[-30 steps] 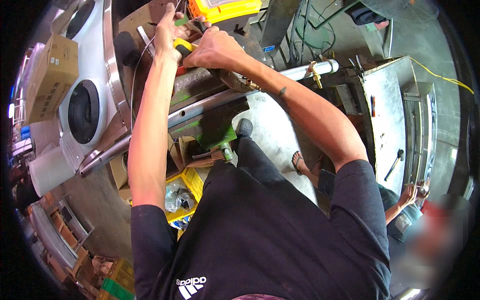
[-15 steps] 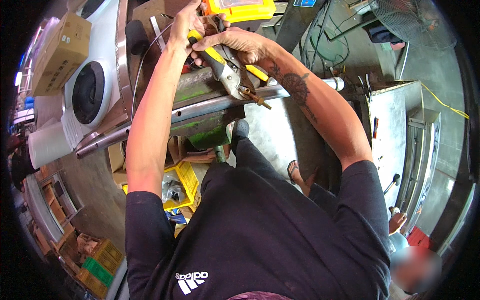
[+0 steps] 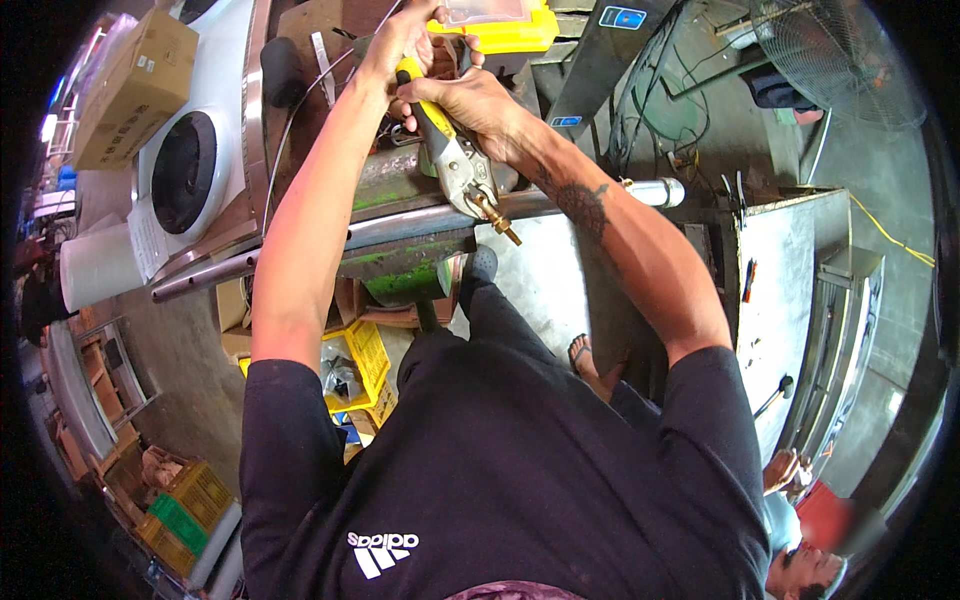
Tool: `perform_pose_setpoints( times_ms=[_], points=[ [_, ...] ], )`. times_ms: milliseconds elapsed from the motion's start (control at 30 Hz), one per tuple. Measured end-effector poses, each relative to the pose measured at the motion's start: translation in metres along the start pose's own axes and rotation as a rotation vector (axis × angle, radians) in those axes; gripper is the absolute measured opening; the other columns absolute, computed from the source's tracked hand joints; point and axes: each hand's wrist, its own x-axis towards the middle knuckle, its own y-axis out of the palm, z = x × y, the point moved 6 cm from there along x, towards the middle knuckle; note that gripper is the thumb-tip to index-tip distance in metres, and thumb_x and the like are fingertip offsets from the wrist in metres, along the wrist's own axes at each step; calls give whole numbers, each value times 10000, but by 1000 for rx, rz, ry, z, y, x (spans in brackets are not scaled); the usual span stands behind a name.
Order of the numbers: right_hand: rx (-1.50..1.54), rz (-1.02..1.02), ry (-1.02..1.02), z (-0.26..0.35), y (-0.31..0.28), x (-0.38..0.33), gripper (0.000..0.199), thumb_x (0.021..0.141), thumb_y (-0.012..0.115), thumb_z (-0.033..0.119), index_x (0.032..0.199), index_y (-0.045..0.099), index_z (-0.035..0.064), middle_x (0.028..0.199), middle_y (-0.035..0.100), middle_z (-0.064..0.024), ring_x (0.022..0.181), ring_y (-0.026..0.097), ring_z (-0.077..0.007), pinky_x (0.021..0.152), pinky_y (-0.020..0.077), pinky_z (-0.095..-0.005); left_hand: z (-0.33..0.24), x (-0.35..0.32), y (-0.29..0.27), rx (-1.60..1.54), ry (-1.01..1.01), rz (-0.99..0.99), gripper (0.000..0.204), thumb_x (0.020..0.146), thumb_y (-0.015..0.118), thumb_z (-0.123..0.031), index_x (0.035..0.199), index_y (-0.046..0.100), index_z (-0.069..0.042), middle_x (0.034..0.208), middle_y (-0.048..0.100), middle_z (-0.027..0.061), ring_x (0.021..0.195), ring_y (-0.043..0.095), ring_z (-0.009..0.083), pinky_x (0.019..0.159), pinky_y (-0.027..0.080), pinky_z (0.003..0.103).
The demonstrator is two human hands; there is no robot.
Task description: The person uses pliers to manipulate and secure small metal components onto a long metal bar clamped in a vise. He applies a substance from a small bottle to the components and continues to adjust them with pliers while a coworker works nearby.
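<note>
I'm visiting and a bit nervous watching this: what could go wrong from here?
The brass-coloured metal fitting might slip and drop: it seems held only by the jaws of the metal pliers with yellow-and-black handles. It could also knock against the long, shiny, round metal pipe, which appears close by. A pinch is possible too: the bare left hand and bare right hand crowd the handles.

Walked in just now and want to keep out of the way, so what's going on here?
A person's right hand grips pliers with yellow-and-black handles, and the left hand is close in at the handle end, its exact hold partly hidden. A brass fitting sticks out from the pliers' jaws, over a long metal pipe as seen from above. A yellow case is just beyond the hands. Another person is at the lower right.
</note>
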Motion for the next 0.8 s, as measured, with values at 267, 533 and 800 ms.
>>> perform_pose_setpoints(
  times_ms=[267,533,800],
  points=[
    [56,-50,-62,-3,-13,-1,191,897,774,56,1015,684,-63,850,732,-115,700,703,-182,681,592,-291,4,14,28,30,-80,4,499,1002,594,-614,986,485,-127,896,685,182,774,703,301,672,569,362],
    [102,-98,-109,-4,-22,-3,174,916,752,60,1020,681,-60,866,726,-115,720,702,-189,683,585,-295,10,25,25,111,-124,-5,485,983,619,-626,969,496,-157,833,702,166,648,685,248,451,455,297],
    [99,-214,-207,0,-31,-13,212,876,778,77,975,665,-72,834,726,-114,700,694,-177,646,551,-282,20,46,40,170,-150,116,552,992,575,-655,1020,578,-103,900,746,180,723,743,240,509,532,277]
  ],
)
